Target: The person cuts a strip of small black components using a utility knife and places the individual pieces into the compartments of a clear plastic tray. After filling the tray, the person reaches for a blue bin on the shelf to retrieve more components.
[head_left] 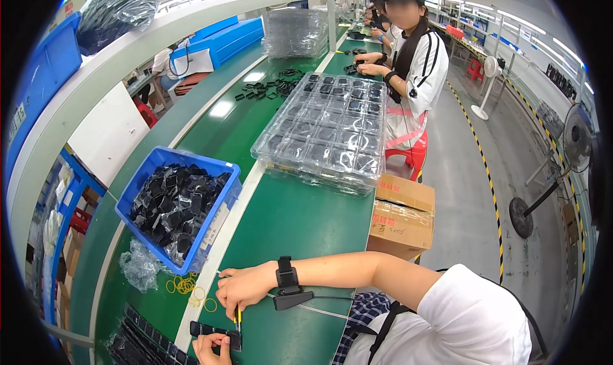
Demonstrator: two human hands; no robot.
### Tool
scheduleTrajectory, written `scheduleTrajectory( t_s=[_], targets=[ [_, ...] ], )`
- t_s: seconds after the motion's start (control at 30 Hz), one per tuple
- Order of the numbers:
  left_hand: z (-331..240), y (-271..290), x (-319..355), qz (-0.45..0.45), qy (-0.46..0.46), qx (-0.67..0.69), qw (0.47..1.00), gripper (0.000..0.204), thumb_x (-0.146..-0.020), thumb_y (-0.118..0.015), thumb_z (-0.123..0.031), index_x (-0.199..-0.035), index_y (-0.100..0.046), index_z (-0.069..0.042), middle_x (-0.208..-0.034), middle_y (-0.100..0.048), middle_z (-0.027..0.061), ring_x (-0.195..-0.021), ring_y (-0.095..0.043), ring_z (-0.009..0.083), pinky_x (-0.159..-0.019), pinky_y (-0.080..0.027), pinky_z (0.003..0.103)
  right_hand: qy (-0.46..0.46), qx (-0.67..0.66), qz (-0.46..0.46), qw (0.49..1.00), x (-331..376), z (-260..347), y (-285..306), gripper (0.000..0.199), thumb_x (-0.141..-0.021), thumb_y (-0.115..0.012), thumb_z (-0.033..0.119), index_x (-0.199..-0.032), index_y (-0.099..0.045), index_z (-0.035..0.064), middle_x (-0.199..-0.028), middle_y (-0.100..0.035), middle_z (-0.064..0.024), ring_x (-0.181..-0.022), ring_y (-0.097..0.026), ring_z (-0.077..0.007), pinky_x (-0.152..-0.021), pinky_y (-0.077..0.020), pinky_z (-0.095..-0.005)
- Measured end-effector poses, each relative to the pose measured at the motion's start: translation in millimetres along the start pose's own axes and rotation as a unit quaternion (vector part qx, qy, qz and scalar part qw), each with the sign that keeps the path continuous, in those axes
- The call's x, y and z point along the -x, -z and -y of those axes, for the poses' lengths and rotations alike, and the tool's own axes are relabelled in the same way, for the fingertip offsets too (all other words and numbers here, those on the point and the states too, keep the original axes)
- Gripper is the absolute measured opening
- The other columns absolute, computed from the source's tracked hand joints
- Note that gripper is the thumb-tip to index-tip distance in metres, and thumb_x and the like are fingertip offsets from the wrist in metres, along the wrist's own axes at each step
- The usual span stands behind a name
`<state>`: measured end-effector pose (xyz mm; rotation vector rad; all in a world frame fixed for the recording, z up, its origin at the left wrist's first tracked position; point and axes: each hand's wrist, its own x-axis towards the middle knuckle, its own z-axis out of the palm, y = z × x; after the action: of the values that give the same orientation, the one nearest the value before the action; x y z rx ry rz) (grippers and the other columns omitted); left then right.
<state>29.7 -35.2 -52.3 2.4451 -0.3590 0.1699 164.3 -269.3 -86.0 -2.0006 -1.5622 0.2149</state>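
At the lower middle of the bench, my right hand [244,290] reaches over with a dark strap and small device [288,282] on its wrist. Its fingers are closed on a slim yellow-and-black tool [238,315], whose kind is unclear. The tool points down at a flat black piece [203,328] with a dark square end [235,341]. My left hand [212,350], partly cut off by the lower edge, pinches this piece. Yellow rubber bands [184,284] lie just beyond my right hand. Rows of black parts [148,335] rest at the lower left.
A blue bin [234,168] full of small black parts stands left. Crumpled clear plastic [138,267] lies beside it. Stacked clear trays [271,149] hold dark square pieces. Farther back, a person [418,65] works at loose black parts [271,89]. Cardboard boxes [408,221] stand beside the bench.
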Motion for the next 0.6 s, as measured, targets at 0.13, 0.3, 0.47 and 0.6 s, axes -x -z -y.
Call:
scheduleTrajectory(
  t_s=[0.13,0.3,0.47,0.6],
  targets=[
    [2.3,-1.2,-0.5,0.000,-0.004,0.000,1.000,0.007,-0.089,-0.069,-0.013,-0.090,-0.068,-0.007,-0.080,-0.057,0.0087,-0.073,-0.052,0.0244,-0.069,-0.043,0.037,-0.007,0.010,-0.009,1.000,-2.4,4.0,-3.4,0.025,-0.082,-0.070,0.018,-0.103,-0.075,0.0306,-0.106,-0.060,0.0028,-0.113,-0.050,-0.0215,-0.108,-0.0223,-0.0584],
    [3.1,-2.0,1.2,-0.001,-0.010,0.007,1.000,0.006,-0.089,-0.069,-0.013,-0.089,-0.069,-0.007,-0.078,-0.056,0.0090,-0.072,-0.052,0.0250,-0.067,-0.043,0.037,0.011,0.015,-0.020,1.000,-1.1,6.9,-5.6,0.024,-0.081,-0.070,0.017,-0.103,-0.074,0.0276,-0.103,-0.060,0.0031,-0.110,-0.051,-0.0207,-0.109,-0.0236,-0.0591],
    [11.8,1.8,10.5,0.005,0.024,-0.029,0.999,0.011,-0.081,-0.073,-0.012,-0.088,-0.067,-0.006,-0.082,-0.061,0.0070,-0.076,-0.054,0.0217,-0.072,-0.044,0.035,0.025,0.022,-0.018,0.999,-6.4,11.1,-3.2,0.022,-0.081,-0.070,0.019,-0.100,-0.075,0.0278,-0.102,-0.062,0.0040,-0.107,-0.054,-0.0192,-0.103,-0.0305,-0.0535],
    [-0.3,-8.4,-3.1,-0.033,0.019,-0.007,0.999,0.010,-0.078,-0.075,-0.010,-0.077,-0.065,-0.006,-0.074,-0.060,0.0065,-0.073,-0.054,0.0252,-0.071,-0.043,0.037,0.079,0.069,-0.066,0.992,-2.8,10.9,3.8,0.019,-0.080,-0.068,0.025,-0.097,-0.075,0.0304,-0.095,-0.065,0.0085,-0.097,-0.059,-0.0154,-0.085,-0.0388,-0.0428]
  ],
)
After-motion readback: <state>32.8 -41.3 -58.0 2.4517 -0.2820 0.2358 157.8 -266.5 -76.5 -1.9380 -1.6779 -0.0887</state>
